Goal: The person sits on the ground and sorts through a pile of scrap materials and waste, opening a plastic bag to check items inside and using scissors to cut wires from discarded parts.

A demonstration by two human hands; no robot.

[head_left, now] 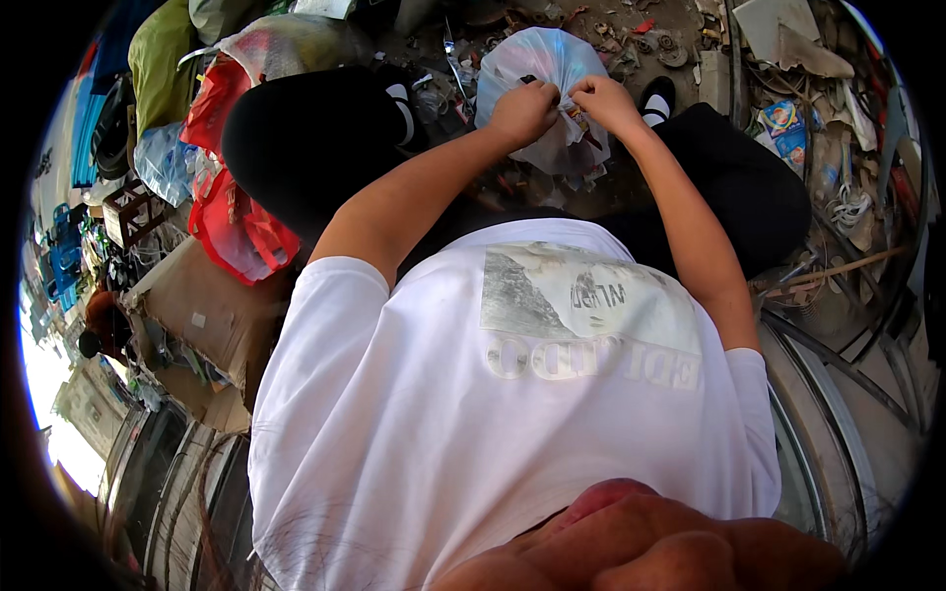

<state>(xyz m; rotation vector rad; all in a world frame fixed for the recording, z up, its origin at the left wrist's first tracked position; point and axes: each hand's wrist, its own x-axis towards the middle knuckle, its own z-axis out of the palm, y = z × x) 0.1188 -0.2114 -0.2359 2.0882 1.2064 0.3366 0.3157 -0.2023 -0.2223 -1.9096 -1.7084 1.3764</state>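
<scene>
A translucent whitish plastic bag (543, 63) stands on the ground between my feet, full of things whose colours show faintly through the film. Its mouth is bunched and twisted near the top. My left hand (526, 112) pinches the gathered plastic from the left side, fingers curled. From the right, my right hand (606, 105) grips another part of the same gathered neck between thumb and fingers. The two hands are close together but apart. Whether the neck is knotted is hard to tell, since my fingers cover part of it.
Left of my knee lie red plastic bags (240, 221), a yellow-green sack (159, 66) and a cardboard box (203, 303). Scraps litter the ground ahead. At right are a blue printed packet (785, 133), a white cord coil (848, 210) and metal frames (835, 362).
</scene>
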